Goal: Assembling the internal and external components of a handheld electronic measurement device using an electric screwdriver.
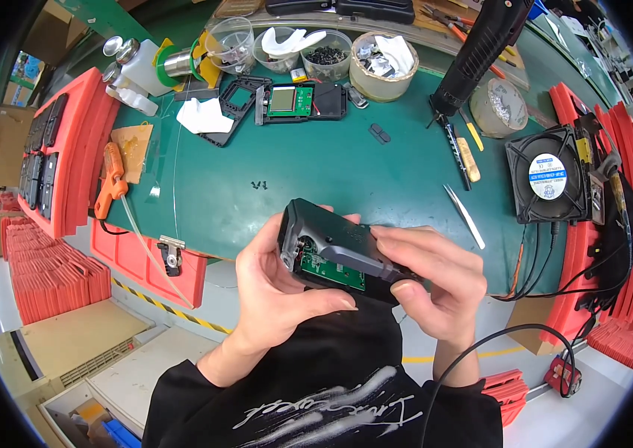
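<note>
Between my two hands, above the near edge of the green mat, is a black handheld electronic device (342,243) with its casing partly apart. A green circuit board (328,270) shows in the gap on its near side. My left hand (268,287) wraps round the left end, thumb along the lower edge. My right hand (440,280) grips the right end, with fingers on top of the cover and thumb below. Several small black screws (259,185) lie on the mat beyond my left hand. White-handled tweezers (464,216) rest to the right of my right hand.
Another opened device with a small screen (284,100) lies at the back, beside tubs of parts (325,56). An orange glue gun (111,179) is at left. A black electric screwdriver (473,56) hangs at back right, near a fan (548,175). Red foam trays (70,164) flank the bench.
</note>
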Tool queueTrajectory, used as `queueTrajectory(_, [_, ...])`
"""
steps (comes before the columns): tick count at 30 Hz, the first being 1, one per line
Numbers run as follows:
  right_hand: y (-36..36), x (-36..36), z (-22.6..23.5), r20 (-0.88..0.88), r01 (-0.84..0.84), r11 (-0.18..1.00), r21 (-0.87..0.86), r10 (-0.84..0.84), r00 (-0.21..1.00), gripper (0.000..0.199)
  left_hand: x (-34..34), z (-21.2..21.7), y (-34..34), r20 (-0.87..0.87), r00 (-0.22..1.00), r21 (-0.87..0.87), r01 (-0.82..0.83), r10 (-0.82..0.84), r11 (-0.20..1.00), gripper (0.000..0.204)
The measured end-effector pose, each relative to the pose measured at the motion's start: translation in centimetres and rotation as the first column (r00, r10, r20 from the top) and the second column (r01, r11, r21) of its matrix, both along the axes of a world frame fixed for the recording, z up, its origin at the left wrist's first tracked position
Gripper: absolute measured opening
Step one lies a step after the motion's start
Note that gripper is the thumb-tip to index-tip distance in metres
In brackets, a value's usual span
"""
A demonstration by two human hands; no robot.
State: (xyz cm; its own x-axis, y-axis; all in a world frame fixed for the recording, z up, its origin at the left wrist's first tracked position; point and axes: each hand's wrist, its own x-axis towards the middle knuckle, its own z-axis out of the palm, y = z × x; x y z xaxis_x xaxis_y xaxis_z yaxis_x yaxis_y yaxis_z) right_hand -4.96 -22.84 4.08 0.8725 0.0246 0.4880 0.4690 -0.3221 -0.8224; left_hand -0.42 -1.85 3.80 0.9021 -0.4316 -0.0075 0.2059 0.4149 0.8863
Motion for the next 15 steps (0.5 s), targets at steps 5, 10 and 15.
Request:
queueTrajectory(5, [-0.21, 0.04, 0.14, -0.074, -0.028, 0.999, 0.023, 0.029, 0.997, 0.035, 0.04, -0.32, -0.3, -0.02, 1.0, 0.001, -0.01, 0.01, 1.0, 0.08])
queueTrajectory(10, [-0.19, -0.07, 0.25, -0.143, -0.078, 0.997, 0.002, 0.077, 0.987, 0.036, -0.15, 0.31, -0.41, -0.12, 0.992, 0.034, -0.039, 0.043, 0.999, 0.077])
queueTrajectory(15, [-0.26, -0.15, 0.01, -0.174, -0.092, 0.996, 0.016, 0.094, 0.98, 0.043, -0.22, -0.14, -0.35, -0.062, 0.997, 0.028, -0.044, 0.046, 0.999, 0.076])
